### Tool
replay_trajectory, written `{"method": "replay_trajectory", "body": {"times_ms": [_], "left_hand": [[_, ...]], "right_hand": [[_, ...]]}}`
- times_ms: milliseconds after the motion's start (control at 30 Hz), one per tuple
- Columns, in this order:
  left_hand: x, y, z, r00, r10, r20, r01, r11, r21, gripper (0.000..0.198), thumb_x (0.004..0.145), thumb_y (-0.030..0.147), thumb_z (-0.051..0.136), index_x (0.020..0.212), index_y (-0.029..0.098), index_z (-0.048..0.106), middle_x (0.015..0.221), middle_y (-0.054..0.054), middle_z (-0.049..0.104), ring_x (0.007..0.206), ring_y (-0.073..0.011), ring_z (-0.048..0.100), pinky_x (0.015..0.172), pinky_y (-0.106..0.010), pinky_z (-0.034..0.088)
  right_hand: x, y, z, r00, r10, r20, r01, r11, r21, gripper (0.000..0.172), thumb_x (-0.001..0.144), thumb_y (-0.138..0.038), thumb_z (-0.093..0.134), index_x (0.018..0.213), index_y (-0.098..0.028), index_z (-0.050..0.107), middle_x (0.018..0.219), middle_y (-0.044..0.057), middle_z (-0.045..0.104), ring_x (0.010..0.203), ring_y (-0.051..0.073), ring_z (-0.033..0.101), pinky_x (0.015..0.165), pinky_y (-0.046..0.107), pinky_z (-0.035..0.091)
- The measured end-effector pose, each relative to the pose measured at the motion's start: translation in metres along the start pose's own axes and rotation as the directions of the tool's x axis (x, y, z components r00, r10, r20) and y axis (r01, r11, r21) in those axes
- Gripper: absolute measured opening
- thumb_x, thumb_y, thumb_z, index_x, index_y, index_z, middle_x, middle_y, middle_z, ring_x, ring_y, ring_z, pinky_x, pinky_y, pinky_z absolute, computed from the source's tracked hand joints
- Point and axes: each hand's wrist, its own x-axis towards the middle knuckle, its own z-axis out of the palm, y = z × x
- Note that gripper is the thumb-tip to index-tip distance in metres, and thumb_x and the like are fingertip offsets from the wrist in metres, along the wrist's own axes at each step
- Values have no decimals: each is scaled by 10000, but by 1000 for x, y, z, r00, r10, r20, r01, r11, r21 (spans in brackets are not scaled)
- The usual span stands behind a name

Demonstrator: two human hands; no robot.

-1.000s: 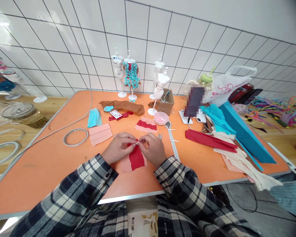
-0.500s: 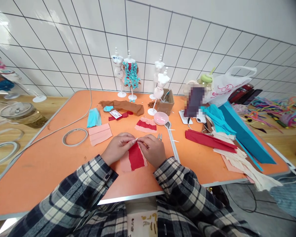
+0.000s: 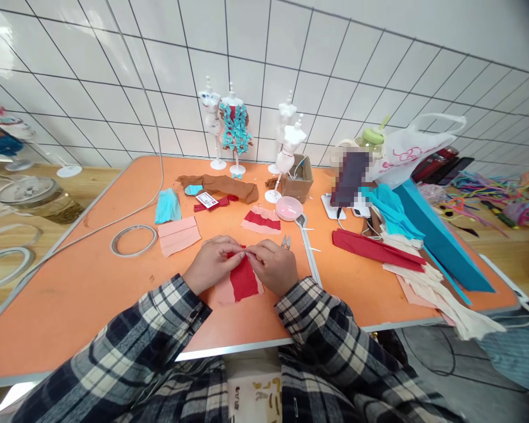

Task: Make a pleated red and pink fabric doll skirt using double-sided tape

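My left hand (image 3: 215, 261) and my right hand (image 3: 275, 264) meet fingertip to fingertip, both closed in a pinch. Whatever lies between the fingertips is too small to make out. Under them, on the table, lies a pink crepe paper piece (image 3: 223, 292) with a red strip (image 3: 245, 283) down its middle; the fingers cover its far end. Just beyond my right hand are small scissors (image 3: 286, 242), partly hidden. A second pink and red piece (image 3: 261, 220) lies farther back.
The orange table (image 3: 114, 305) holds a tape roll (image 3: 133, 241), folded pink paper (image 3: 179, 236), blue paper (image 3: 168, 206), a pink bowl (image 3: 289, 208) and a long-handled spoon (image 3: 308, 249). White dress forms (image 3: 291, 144) stand behind. Red crepe paper (image 3: 374, 249) lies right.
The white bit that showed at my fingertips is now hardly visible. Both hands stay in nearly the same place, and the view has shifted slightly.
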Motion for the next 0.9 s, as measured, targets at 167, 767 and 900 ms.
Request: {"method": "replay_trajectory", "body": {"times_ms": [167,767,900], "left_hand": [[-1,4,0,999,-2,-32,1,999,-36,178,821,256,594,774,196,754,765,-29,701,726,-152,646,704,-272,504],[-2,6,1,999,-45,-7,45,997,-68,192,821,261,580,814,185,757,803,-35,691,768,-158,648,730,-274,509],[-1,5,0,999,-40,2,40,997,-72,192,820,282,591,760,189,747,759,-31,683,731,-152,637,701,-265,503]], "right_hand": [[1,-4,-3,1000,11,-23,-11,1000,4,187,950,-279,555,928,-230,735,864,0,736,771,107,669,633,228,429],[1,0,2,999,43,-19,-43,998,38,159,943,-280,582,943,-220,730,865,-1,728,769,109,665,640,220,434],[-2,2,1,1000,23,1,-23,1000,10,161,949,-295,579,945,-244,732,893,-9,735,766,105,663,609,228,417]]}}
